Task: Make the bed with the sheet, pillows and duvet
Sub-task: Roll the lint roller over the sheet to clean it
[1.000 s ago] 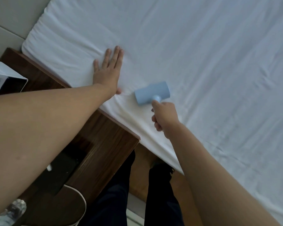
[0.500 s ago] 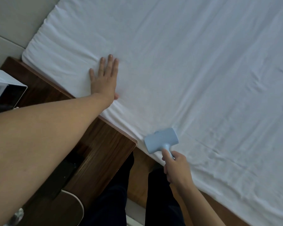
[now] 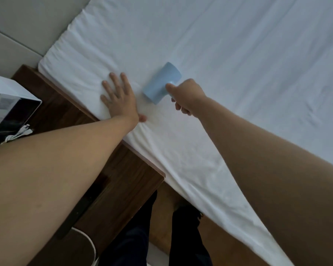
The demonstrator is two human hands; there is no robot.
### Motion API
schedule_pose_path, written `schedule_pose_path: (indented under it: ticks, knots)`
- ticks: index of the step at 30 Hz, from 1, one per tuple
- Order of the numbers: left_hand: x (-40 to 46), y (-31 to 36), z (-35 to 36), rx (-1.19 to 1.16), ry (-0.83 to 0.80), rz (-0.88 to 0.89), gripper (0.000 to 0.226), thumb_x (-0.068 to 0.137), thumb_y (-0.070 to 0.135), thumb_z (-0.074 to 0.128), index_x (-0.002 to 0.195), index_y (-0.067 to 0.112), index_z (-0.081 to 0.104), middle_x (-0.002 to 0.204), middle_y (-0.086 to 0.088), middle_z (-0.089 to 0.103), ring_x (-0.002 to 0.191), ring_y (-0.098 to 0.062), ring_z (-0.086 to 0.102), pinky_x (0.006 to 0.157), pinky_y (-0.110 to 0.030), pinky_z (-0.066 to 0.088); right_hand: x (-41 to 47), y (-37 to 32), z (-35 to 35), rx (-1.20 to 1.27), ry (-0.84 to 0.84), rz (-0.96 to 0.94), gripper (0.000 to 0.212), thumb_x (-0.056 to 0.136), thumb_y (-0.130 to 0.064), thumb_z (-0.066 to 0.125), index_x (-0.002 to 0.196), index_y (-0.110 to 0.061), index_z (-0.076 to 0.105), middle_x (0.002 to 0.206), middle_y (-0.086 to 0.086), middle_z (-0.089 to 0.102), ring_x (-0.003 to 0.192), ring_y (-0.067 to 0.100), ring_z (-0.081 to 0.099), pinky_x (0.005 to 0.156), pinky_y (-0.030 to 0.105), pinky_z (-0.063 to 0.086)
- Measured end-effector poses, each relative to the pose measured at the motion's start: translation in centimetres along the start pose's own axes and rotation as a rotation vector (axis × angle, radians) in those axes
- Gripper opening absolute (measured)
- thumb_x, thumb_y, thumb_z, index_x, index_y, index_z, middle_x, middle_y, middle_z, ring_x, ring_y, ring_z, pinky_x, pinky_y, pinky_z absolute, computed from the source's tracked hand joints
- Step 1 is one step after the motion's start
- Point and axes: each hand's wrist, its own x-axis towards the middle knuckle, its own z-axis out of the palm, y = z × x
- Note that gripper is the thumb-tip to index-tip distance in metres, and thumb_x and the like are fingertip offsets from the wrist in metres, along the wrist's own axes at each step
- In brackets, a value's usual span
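bedroom: bed [image 3: 238,54], wood nightstand [image 3: 123,169]

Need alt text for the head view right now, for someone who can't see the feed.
Seen from above, the right hand grips a light blue roller tool against a white sheet on a bed, while the left hand presses flat on the sheet beside it. A dark wooden nightstand stands by the bed.
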Motion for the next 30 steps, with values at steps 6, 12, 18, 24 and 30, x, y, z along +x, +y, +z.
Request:
schedule_pose_path:
  ticks: [6,12,18,24,30]
  knots:
    - [0.2,-0.4,-0.4,0.011,-0.025,0.039,0.152,0.058,0.055,0.087,0.152,0.009,-0.023,0.159,-0.023,-0.024,0.146,-0.048,-0.014,0.118,-0.062,0.011,-0.2,0.8,1.0,0.125,-0.086,0.232,0.024,0.088,-0.026,0.045,0.097,-0.007,0.058,0.043,0.005,0.056,0.027,0.016,0.037,0.037,0.014,0.031]
    - [-0.1,0.0,-0.8,0.042,-0.048,0.019,0.154,0.057,0.058,0.087,0.151,0.009,-0.025,0.158,-0.024,-0.026,0.146,-0.049,-0.015,0.118,-0.062,0.011,-4.4,6.8,1.2,0.260,-0.057,0.407,0.026,0.091,-0.031,0.048,0.084,-0.007,0.056,0.053,0.006,0.053,0.032,0.016,0.034,0.037,0.015,0.027]
    - [-0.3,0.5,-1.1,0.053,-0.063,0.013,0.153,0.058,0.056,0.087,0.151,0.009,-0.026,0.158,-0.024,-0.025,0.146,-0.049,-0.014,0.118,-0.062,0.010,-8.7,13.1,1.8,0.333,-0.050,0.525,0.032,0.088,-0.037,0.049,0.082,-0.007,0.058,0.054,0.006,0.052,0.035,0.016,0.033,0.039,0.018,0.027]
    - [-0.2,0.6,-1.2,0.077,-0.061,-0.010,0.153,0.059,0.055,0.088,0.151,0.009,-0.026,0.158,-0.022,-0.026,0.146,-0.049,-0.014,0.118,-0.062,0.011,-13.7,18.9,2.1,0.348,-0.041,0.525,0.037,0.090,-0.040,0.049,0.082,-0.006,0.058,0.051,0.006,0.051,0.037,0.016,0.032,0.043,0.019,0.025]
    - [-0.6,0.3,-1.0,0.099,-0.039,0.006,0.152,0.060,0.058,0.086,0.150,0.009,-0.026,0.159,-0.022,-0.025,0.146,-0.048,-0.013,0.118,-0.061,0.013,-17.5,18.3,3.0,0.555,0.032,0.453,0.045,0.097,-0.044,0.049,0.086,-0.002,0.062,0.051,0.004,0.048,0.037,0.016,0.033,0.041,0.023,0.025]
